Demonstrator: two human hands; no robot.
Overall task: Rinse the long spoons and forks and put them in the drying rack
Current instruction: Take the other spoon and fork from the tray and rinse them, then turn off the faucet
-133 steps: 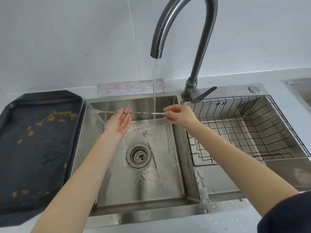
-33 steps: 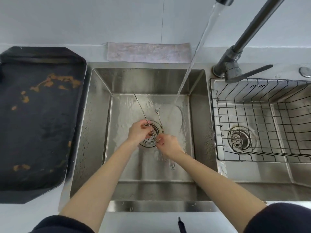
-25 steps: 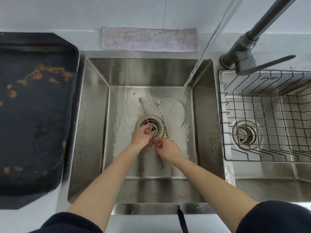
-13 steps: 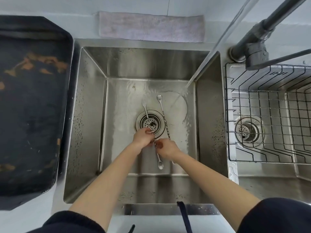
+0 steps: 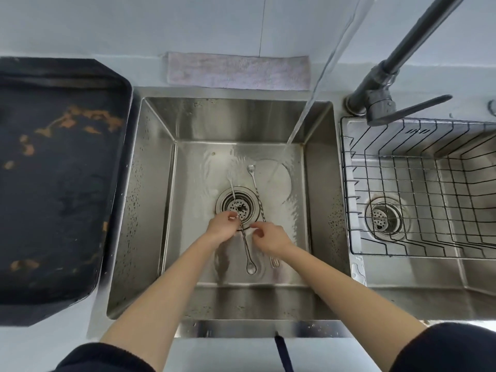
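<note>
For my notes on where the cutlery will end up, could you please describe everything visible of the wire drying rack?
The drying rack is a dark wire basket of thin crossing rods forming a grid floor and sloped sides. It sits inside the right basin of the steel sink, whose drain strainer shows through the wires. The faucet's lever juts over its back left corner. No cutlery is visible in it, and neither hand touches it. Its right part runs out of view.

Hands (image 5: 222, 228) over sink (image 5: 150, 210) cutlery (image 5: 245, 242)
</note>
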